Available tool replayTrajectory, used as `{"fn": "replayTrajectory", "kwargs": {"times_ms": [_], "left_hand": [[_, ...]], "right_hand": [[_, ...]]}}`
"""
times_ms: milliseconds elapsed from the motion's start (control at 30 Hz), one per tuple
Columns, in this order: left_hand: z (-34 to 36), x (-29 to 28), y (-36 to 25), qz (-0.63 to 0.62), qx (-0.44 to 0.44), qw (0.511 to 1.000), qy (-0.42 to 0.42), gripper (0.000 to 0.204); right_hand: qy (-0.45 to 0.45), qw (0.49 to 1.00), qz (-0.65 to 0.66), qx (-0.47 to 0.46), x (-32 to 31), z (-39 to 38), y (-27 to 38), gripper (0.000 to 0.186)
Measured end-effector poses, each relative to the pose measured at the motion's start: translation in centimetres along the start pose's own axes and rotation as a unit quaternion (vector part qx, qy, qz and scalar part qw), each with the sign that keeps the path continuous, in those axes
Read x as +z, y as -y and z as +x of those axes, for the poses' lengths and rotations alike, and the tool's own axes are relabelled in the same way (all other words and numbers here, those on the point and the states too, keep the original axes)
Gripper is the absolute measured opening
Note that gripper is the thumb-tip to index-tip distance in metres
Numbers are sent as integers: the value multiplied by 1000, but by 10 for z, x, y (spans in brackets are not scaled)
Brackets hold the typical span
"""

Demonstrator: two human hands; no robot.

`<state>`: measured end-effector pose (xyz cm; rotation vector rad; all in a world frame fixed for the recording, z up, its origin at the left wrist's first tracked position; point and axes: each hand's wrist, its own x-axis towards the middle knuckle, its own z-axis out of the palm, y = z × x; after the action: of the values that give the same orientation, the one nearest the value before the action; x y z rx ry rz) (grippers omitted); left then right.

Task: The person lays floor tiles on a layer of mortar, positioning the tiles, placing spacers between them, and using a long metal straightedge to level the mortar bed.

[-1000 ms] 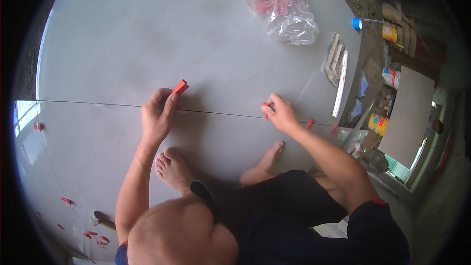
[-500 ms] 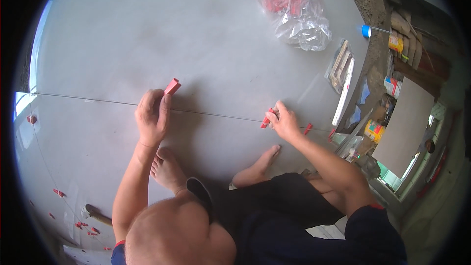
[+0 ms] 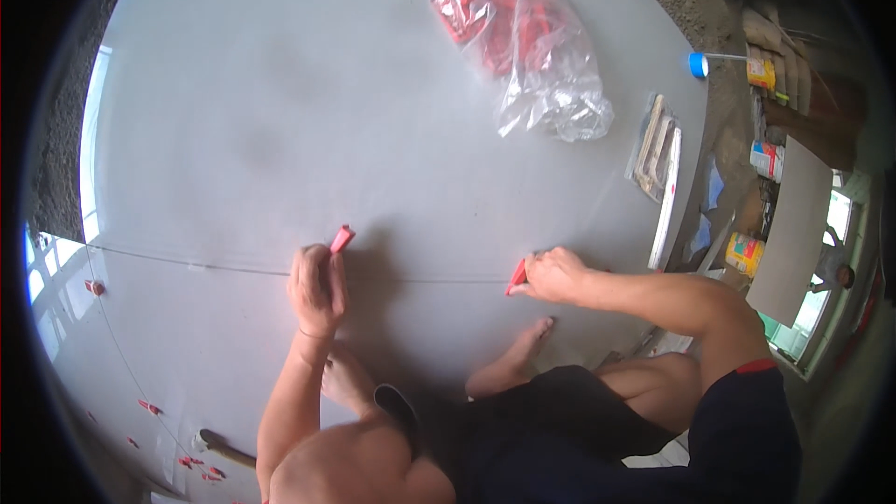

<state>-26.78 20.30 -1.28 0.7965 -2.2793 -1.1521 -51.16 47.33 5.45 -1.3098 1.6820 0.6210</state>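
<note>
My left hand (image 3: 317,287) is closed on a red plastic wedge (image 3: 343,238), held pointing up above the large grey tiles (image 3: 233,112), just left of centre. My right hand (image 3: 555,275) is closed on another red wedge (image 3: 516,276) at the thin seam between tiles; whether it sits in the seam I cannot tell. My bare feet rest below the seam. A clear plastic bag of red pieces (image 3: 490,28) lies farther up on the tile.
Red clips (image 3: 149,406) and a mallet (image 3: 224,448) lie lower left. At right are pale strips (image 3: 658,149), a blue-topped object (image 3: 698,65), yellow buckets (image 3: 745,252) and a board (image 3: 793,243) along the rough edge. A person (image 3: 831,266) is at the far right.
My right hand has turned so its back and forearm lie more level, still gripping the wedge. The view has shifted, so hands, bag and seam appear lower. My left hand keeps its wedge.
</note>
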Motion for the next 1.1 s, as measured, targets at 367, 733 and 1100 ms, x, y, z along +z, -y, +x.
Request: {"fn": "replayTrajectory", "kwargs": {"times_ms": [367, 733, 1100], "left_hand": [[7, 17, -9, 18, -25, 998, -57, 8], [7, -9, -10, -272, -277, 921, -27, 18], [2, -83, 35, 269, -46, 962, -12, 58]], "right_hand": [[61, 986, -35, -150, -21, 15, -12, 46], [-105, 831, 545, -40, -164, 101, 140, 42], [-293, 909, 271, 121, -119, 120, 174, 46]]}}
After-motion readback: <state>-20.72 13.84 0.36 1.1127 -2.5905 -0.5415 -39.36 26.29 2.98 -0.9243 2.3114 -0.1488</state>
